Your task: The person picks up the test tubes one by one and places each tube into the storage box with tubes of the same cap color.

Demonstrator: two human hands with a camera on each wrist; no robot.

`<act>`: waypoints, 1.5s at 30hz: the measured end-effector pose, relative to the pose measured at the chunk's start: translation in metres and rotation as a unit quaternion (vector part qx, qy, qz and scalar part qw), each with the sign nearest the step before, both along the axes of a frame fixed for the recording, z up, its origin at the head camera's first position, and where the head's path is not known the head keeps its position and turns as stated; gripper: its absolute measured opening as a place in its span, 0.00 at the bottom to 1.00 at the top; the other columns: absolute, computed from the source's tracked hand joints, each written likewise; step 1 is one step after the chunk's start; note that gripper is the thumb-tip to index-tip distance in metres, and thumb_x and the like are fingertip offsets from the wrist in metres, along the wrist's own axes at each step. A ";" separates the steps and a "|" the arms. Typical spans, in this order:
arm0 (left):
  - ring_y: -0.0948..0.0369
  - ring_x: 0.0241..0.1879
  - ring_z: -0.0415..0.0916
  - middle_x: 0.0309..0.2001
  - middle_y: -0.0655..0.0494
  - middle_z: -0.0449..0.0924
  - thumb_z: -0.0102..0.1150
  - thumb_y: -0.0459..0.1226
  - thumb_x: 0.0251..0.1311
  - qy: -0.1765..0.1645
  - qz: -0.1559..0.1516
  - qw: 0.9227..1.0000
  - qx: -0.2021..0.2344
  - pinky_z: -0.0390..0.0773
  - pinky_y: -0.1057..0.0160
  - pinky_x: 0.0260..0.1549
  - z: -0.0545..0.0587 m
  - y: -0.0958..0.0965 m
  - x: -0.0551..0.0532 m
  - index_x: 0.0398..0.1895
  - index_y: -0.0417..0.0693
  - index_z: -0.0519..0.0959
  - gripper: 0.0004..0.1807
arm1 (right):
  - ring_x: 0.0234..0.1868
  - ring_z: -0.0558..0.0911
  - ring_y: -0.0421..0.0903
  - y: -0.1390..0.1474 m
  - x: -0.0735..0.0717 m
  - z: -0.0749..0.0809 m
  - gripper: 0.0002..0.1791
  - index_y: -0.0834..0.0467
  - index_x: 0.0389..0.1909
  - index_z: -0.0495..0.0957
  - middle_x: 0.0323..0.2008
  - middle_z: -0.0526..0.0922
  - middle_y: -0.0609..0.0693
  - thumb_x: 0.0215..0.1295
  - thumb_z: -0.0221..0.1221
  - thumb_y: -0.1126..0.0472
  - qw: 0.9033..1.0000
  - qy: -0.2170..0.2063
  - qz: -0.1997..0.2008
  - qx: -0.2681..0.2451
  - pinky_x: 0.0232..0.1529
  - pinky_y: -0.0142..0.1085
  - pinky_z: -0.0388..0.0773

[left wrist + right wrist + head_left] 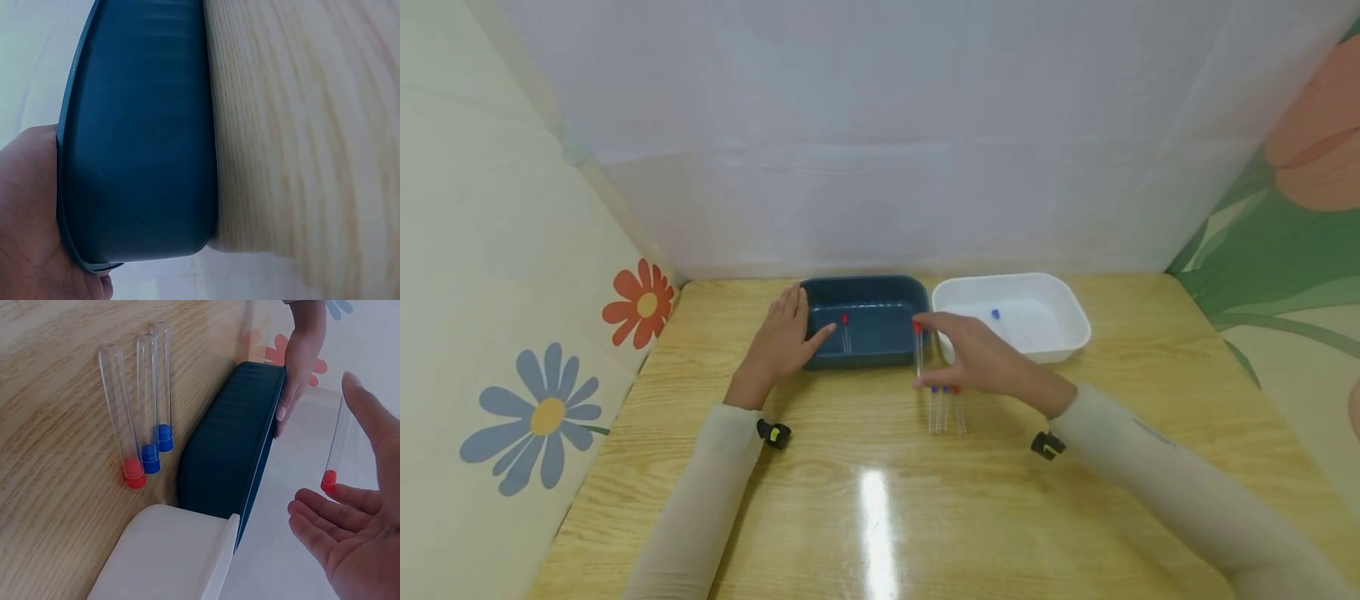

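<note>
My right hand pinches a clear test tube with a red cap, thumb at the bare end and a finger at the cap. The tube is upright in the head view, by the near right corner of the dark blue tray. With straight fingers, my left hand rests on that tray's left rim, thumb reaching over the inside. A red-capped tube lies in the blue tray. Below my right hand, on the table, lie a red-capped tube and two blue-capped tubes.
A white tray stands right of the blue one, their ends close together. Inside it a blue cap shows. Behind both trays hangs a white cloth. The wooden table stretches in front, between flower-patterned side panels.
</note>
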State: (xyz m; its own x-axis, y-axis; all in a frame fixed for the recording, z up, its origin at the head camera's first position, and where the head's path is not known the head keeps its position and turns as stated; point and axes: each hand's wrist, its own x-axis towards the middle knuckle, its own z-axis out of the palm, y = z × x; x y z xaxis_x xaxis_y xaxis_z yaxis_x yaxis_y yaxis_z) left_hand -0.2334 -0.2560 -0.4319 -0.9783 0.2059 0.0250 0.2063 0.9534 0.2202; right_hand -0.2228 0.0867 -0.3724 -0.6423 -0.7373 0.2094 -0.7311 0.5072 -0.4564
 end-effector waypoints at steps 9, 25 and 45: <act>0.42 0.80 0.32 0.80 0.34 0.32 0.33 0.66 0.75 0.002 0.002 1.000 0.005 0.36 0.45 0.77 -0.001 0.000 -0.001 0.79 0.29 0.36 0.53 | 0.60 0.80 0.56 -0.011 -0.008 -0.001 0.52 0.67 0.70 0.69 0.62 0.78 0.61 0.50 0.77 0.40 1.000 -0.009 -0.014 -0.002 0.63 0.49 0.75; 0.42 0.80 0.32 0.81 0.34 0.33 0.35 0.65 0.75 -0.001 0.004 1.000 0.001 0.37 0.45 0.77 -0.001 -0.001 0.001 0.79 0.29 0.36 0.53 | 0.61 0.78 0.55 -0.031 -0.020 -0.004 0.54 0.65 0.72 0.67 0.62 0.78 0.59 0.51 0.75 0.37 0.999 -0.029 -0.022 -0.004 0.65 0.49 0.73; 0.42 0.80 0.32 0.80 0.34 0.34 0.34 0.65 0.75 0.001 0.005 1.000 0.001 0.38 0.44 0.76 0.000 0.003 -0.004 0.79 0.28 0.38 0.53 | 0.67 0.74 0.54 -0.056 -0.039 -0.008 0.54 0.65 0.74 0.62 0.67 0.75 0.59 0.54 0.75 0.42 0.999 -0.038 -0.017 -0.001 0.70 0.47 0.67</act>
